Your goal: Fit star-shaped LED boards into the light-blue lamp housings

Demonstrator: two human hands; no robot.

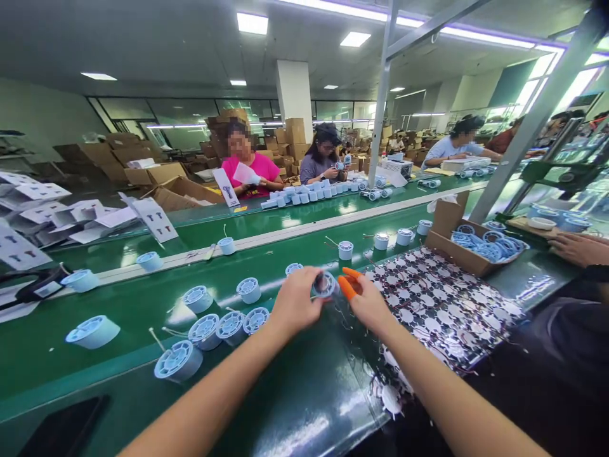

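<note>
My left hand (pixel 297 301) is closed around a small round light-blue plastic housing (pixel 324 285), its open face turned toward me. Just right of it is my right hand (pixel 368 301), with orange finger cots on two fingers. Those fingertips are slightly apart and close to the housing's rim; I see nothing between them. Thin wires, partly blurred, hang below the housing. Left of my hands, several similar housings stand in a cluster on the green belt, among them a nearer housing (pixel 178 362) with a wire sticking up.
White star-shaped boards (pixel 432 324) with wires cover the bench at right. Behind them stands a cardboard box (pixel 447 244) of light-blue rings. A co-worker's hand (pixel 578 247) rests at far right. A dark phone-like slab (pixel 66 428) lies front left. More people sit across the belt.
</note>
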